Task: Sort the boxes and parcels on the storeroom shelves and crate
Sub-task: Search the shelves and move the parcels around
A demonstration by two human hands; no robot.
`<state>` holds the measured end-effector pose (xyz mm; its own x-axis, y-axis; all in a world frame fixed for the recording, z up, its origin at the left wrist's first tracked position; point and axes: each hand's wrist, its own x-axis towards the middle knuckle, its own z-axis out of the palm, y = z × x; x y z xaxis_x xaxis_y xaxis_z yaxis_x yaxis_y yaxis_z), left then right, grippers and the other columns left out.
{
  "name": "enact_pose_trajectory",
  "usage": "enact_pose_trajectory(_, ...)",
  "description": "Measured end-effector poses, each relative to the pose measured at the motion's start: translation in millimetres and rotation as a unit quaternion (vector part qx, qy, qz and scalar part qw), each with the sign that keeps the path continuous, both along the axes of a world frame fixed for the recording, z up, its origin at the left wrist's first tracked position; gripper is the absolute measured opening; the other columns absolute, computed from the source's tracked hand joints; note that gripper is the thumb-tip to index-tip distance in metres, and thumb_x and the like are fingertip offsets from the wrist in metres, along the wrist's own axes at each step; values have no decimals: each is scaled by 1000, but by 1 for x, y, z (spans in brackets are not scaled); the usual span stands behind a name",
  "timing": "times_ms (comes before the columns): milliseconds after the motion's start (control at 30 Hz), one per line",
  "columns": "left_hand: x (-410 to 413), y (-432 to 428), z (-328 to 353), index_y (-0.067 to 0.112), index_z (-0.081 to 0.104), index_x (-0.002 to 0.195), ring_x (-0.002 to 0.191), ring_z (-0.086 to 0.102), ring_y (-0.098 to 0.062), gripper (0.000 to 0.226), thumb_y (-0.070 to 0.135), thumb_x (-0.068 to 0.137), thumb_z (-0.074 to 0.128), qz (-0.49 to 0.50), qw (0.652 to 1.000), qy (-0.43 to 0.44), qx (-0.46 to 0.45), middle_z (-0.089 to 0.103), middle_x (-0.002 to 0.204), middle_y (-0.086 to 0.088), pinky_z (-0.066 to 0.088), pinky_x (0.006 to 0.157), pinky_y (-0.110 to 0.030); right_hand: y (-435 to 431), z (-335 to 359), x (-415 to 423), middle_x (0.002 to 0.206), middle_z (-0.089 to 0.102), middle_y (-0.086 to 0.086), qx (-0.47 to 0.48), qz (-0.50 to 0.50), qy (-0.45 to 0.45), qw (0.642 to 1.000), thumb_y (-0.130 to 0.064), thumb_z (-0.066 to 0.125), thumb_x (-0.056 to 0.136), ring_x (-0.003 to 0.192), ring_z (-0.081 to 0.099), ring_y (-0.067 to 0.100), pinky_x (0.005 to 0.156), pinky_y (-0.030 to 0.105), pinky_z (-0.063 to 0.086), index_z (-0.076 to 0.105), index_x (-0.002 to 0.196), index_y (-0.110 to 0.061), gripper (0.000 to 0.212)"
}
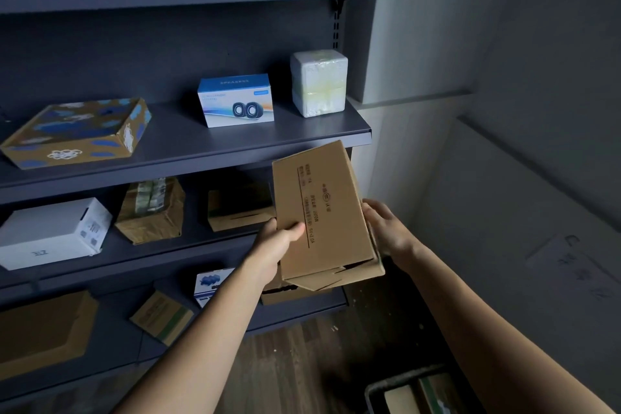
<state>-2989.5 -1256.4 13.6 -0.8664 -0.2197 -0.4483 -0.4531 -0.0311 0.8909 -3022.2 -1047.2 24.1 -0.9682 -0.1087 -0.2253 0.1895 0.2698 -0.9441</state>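
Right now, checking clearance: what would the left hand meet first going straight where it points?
The left hand grips the brown cardboard box; beyond, probably the edge of the dark grey shelf; depth unclear.

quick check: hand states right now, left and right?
Left hand: closed grip on the cardboard box, thumb over its front face.
Right hand: open, fingers fairly straight, pressed against the box's right side.
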Motion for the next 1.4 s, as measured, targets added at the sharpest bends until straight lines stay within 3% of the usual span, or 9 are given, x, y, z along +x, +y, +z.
enact_pose_trajectory(100, 3, -3, -4, 17, 58, 121, 106, 59, -21, 31, 21, 91, 66, -17, 1000, -10, 19, 66, 117, -4, 47, 84, -35, 8, -1, 3, 131, 49, 1, -28, 45, -115, 992, -54, 43, 96, 98, 55, 10, 80, 31, 43, 24, 150, -22, 65)
enact_pose_trajectory(267, 4, -6, -14, 23, 50, 135, 114, 57, -23, 45, 18, 93, 63, -19, 999, 8, 24, 61, 129, -2, 46, 95, -39, 14, -15, -6, 146, 46, 7, -10, -52, -74, 996, -58, 70, 75, 116, 58, 22, 90, 31, 46, 23, 152, -13, 101)
enact_pose_trajectory(400, 1, -5, -17, 38, 31, 148, 129, 48, -26, 59, 19, 97, 55, -38, 998, -9, -41, 45, 145, 3, 40, 107, -50, 18, -19, -11, 111, 71, 7, -30, -33, -71, 996, -48, 81, 68, 87, 73, 17, 70, 26, 58, 57, 124, -7, 74)
enact_pose_trajectory(500, -1, -3, -24, 31, 37, 147, 128, 48, -25, 54, 47, 97, 48, -43, 997, -45, -47, 45, 148, -2, 38, 109, -50, 15, -15, -11, 107, 72, 6, -43, -12, -81, 996, -41, 78, 76, 89, 73, 19, 75, 30, 59, 57, 121, -8, 59)
enact_pose_trajectory(667, -1, -1, -20, 33, 44, 143, 128, 49, -24, 119, 97, 43, 42, -40, 996, -71, -37, 48, 146, -1, 36, 109, -46, 6, -7, -8, 113, 67, 7, -48, 13, -72, 996, -34, 73, 85, 97, 69, 19, 82, 32, 58, 48, 124, -12, 51)
enact_pose_trajectory(867, -5, 4, -4, 17, 40, 144, 132, 45, -26, 63, 58, 97, 37, -21, 995, -43, -91, 45, 147, -6, 34, 107, -38, -5, -4, -9, 113, 65, 3, -10, -26, -33, 999, -34, 74, 84, 97, 67, 18, 83, 34, 58, 49, 122, -14, 49)
enact_pose_trajectory(1000, -5, 10, 4, 24, 55, 124, 114, 51, -20, 52, 63, 94, 39, -34, 996, -10, -84, 57, 129, -1, 31, 89, -29, -15, 4, -8, 115, 61, -3, 87, -16, 22, 996, -38, 70, 87, 106, 61, 19, 94, 39, 53, 46, 126, -15, 50)
enact_pose_trajectory(1133, -4, 8, -9, 25, 59, 116, 113, 56, -19, 40, 53, 87, 63, -19, 997, 8, -78, 63, 123, 4, 43, 99, -35, -24, 12, -6, 126, 59, 4, 156, 24, 62, 986, -37, 50, 99, 117, 57, 26, 100, 42, 47, 38, 140, -14, 49)
enact_pose_trajectory(1400, -3, -3, -7, 21, 59, 125, 109, 49, -16, 36, 40, 94, 59, 22, 1000, 9, 4, 57, 114, 6, 37, 96, -33, -10, 7, -5, 122, 65, 4, 58, 14, 59, 996, -34, 39, 103, 107, 63, 17, 92, 33, 52, 57, 130, -24, 34)
